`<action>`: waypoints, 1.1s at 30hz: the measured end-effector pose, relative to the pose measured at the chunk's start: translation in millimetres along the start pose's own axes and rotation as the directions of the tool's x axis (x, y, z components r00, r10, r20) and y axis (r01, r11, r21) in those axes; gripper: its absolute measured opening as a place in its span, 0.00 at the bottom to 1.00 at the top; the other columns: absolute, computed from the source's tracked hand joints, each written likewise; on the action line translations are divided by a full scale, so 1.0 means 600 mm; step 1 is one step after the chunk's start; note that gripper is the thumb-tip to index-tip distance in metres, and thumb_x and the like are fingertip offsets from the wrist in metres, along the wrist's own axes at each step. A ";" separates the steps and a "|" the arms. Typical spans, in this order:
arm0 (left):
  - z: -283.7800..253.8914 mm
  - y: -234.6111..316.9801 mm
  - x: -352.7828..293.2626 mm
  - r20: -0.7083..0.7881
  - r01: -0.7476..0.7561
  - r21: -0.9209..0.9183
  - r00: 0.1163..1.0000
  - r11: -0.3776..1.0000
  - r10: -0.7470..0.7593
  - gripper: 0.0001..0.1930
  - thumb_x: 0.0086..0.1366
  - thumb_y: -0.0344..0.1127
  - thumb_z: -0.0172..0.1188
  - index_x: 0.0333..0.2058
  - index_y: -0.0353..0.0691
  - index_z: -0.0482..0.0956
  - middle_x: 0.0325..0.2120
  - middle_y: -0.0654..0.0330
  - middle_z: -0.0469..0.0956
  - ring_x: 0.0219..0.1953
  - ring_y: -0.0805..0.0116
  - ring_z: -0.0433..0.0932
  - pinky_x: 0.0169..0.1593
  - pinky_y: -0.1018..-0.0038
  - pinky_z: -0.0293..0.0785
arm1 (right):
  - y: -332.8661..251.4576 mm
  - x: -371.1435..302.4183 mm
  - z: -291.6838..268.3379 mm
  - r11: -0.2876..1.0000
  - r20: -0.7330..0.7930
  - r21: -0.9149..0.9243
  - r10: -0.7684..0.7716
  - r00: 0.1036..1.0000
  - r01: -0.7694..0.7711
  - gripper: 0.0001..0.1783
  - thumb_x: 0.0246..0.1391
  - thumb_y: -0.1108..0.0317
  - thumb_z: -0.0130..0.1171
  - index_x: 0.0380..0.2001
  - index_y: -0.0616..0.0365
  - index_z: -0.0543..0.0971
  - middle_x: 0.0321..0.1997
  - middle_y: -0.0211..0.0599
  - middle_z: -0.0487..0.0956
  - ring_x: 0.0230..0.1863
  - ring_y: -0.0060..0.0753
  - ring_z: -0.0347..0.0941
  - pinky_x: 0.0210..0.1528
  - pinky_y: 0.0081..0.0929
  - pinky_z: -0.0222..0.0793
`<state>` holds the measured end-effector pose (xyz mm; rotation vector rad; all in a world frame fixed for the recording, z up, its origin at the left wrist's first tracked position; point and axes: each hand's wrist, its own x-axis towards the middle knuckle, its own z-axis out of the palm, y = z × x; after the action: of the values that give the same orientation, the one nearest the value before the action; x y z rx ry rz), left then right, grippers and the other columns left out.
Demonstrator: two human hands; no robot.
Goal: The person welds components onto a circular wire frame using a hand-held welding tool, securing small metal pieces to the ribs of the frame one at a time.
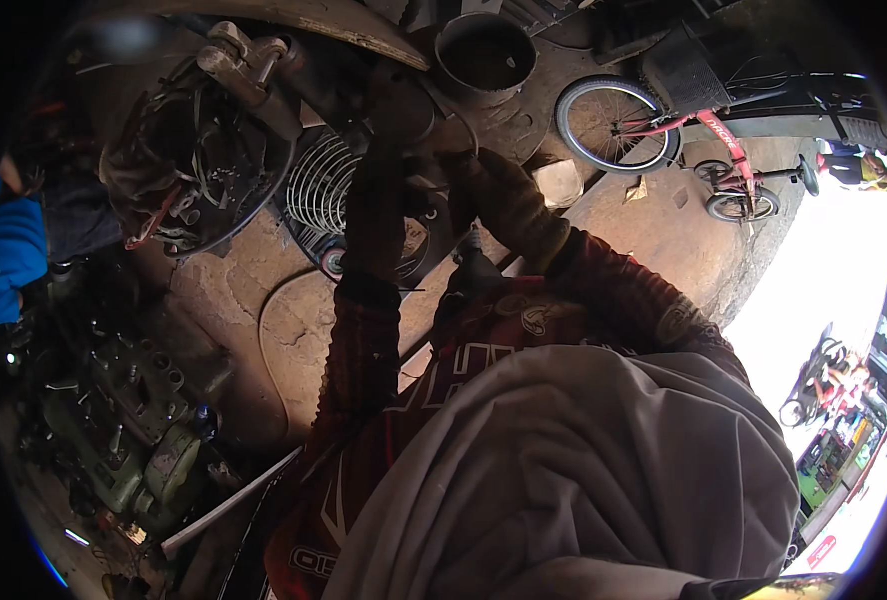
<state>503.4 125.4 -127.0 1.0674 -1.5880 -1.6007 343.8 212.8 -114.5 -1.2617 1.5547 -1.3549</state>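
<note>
My left hand [376, 205] reaches forward in deep shadow, close to a dark, rounded metal part [404, 108]; its fingers do not show clearly. To the right, my gloved right hand [512, 200] is bent inward at the same part, fingers curled together. What lies inside that grip is too dark to make out. Just left of my left hand stands a round wire fan guard [319, 185] with pale rings. A thin cable [264, 330] curves over the floor from beside it.
Beyond my hands stands an open metal pot [486, 58]. A tub of tangled cables and metal parts [199, 165] is at left, with green machinery [129, 425] nearer. A red bicycle [729, 150] is at right. Someone in a blue shirt [14, 250] is at the far left.
</note>
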 end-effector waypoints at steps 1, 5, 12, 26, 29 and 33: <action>0.000 0.016 -0.008 0.058 0.097 -0.179 0.994 0.979 -0.088 0.17 0.70 0.42 0.49 0.52 0.38 0.71 0.36 0.63 0.75 0.34 0.77 0.77 0.31 0.80 0.74 | 0.029 0.003 0.003 0.885 0.053 -0.354 -0.305 0.951 0.303 0.16 0.56 0.65 0.53 0.48 0.55 0.74 0.33 0.38 0.79 0.31 0.35 0.77 0.36 0.30 0.73; -0.034 -0.016 0.012 0.024 0.231 -0.175 0.973 0.957 -0.231 0.15 0.65 0.39 0.54 0.47 0.39 0.73 0.33 0.60 0.78 0.32 0.71 0.79 0.30 0.76 0.77 | 0.038 0.015 -0.007 0.898 0.389 -0.440 0.219 0.895 -0.029 0.20 0.54 0.68 0.53 0.52 0.52 0.73 0.41 0.36 0.78 0.39 0.38 0.76 0.42 0.34 0.73; -0.048 0.025 0.074 0.019 0.113 0.210 0.993 0.971 -0.120 0.14 0.62 0.39 0.55 0.43 0.38 0.77 0.31 0.62 0.77 0.32 0.73 0.77 0.32 0.75 0.75 | -0.015 0.021 0.012 0.758 0.202 -0.638 -0.003 0.979 0.134 0.17 0.56 0.56 0.54 0.48 0.46 0.76 0.37 0.37 0.79 0.38 0.38 0.78 0.39 0.36 0.74; -0.093 -0.021 0.135 0.329 -0.401 0.557 0.911 0.727 0.251 0.11 0.56 0.29 0.56 0.39 0.37 0.75 0.43 0.50 0.74 0.48 0.52 0.73 0.50 0.62 0.71 | 0.048 0.081 0.031 0.585 0.272 -0.761 -0.106 0.957 0.281 0.15 0.53 0.52 0.57 0.42 0.42 0.80 0.37 0.26 0.80 0.38 0.31 0.78 0.33 0.35 0.74; -0.082 -0.013 0.113 0.297 -0.382 0.660 0.924 0.647 0.242 0.10 0.55 0.28 0.55 0.37 0.38 0.75 0.40 0.51 0.74 0.46 0.53 0.73 0.49 0.62 0.71 | 0.066 0.087 0.022 0.533 0.316 -0.737 -0.273 0.908 0.417 0.15 0.51 0.51 0.59 0.40 0.41 0.81 0.37 0.23 0.80 0.37 0.30 0.78 0.32 0.31 0.74; -0.092 -0.033 0.099 0.437 -0.604 0.752 0.758 0.265 0.484 0.09 0.56 0.28 0.55 0.37 0.39 0.76 0.37 0.53 0.74 0.42 0.54 0.74 0.46 0.65 0.73 | 0.072 0.097 0.019 0.502 0.396 -0.722 -0.263 0.880 0.475 0.15 0.52 0.50 0.58 0.42 0.39 0.80 0.36 0.22 0.79 0.36 0.29 0.78 0.31 0.29 0.73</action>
<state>525.7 48.4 -149.7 0.6559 -2.5994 -0.2655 329.3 153.0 -154.2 -2.3541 1.8531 -0.6058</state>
